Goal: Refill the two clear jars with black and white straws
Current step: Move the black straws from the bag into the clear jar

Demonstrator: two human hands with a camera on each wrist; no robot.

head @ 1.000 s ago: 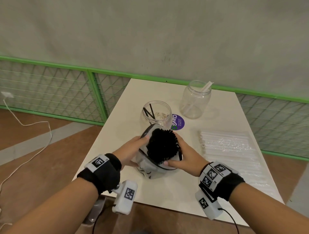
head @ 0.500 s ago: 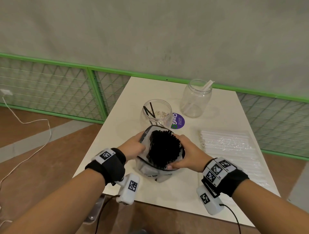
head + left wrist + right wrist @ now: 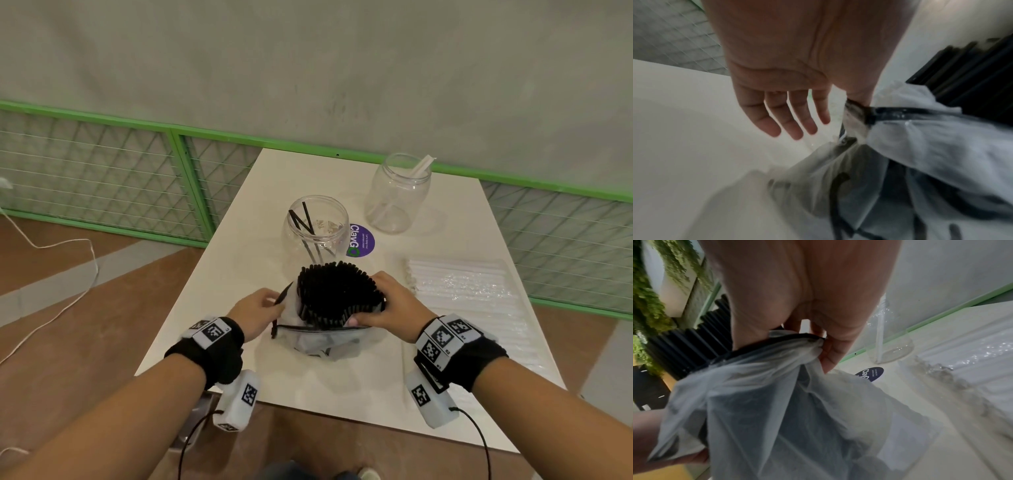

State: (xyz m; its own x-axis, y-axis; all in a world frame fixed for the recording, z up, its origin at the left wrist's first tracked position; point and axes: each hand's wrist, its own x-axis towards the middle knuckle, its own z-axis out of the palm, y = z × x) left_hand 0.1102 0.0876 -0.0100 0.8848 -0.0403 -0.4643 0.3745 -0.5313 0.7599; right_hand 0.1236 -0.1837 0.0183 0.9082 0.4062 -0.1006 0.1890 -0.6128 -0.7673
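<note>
1. since the earlier frames the black straws (image 3: 337,291) stand further out of the bag (image 3: 329,339), whose thin plastic has slid lower and bunched around their base.
2. the right hand (image 3: 390,306) pinches the bag's black-edged rim between thumb and curled fingers, right against the bundle.
3. the left hand (image 3: 258,310) has its four fingers straight and spread in the wrist view; its thumb side touches the bag's left rim, but whether it grips the rim i cannot tell.
4. the bag is soft, translucent and creased; the straws are matte, thin, tightly packed tubes standing upright.
5. just behind sits a wide clear jar (image 3: 317,228) holding a few black straws, beside a round purple sticker (image 3: 361,241).
6. further back a narrower clear jar (image 3: 397,195) holds one white straw (image 3: 423,164).
7. a flat glossy pack of white straws (image 3: 462,291) lies on the smooth white table (image 3: 212,294), right of the hands.
</note>
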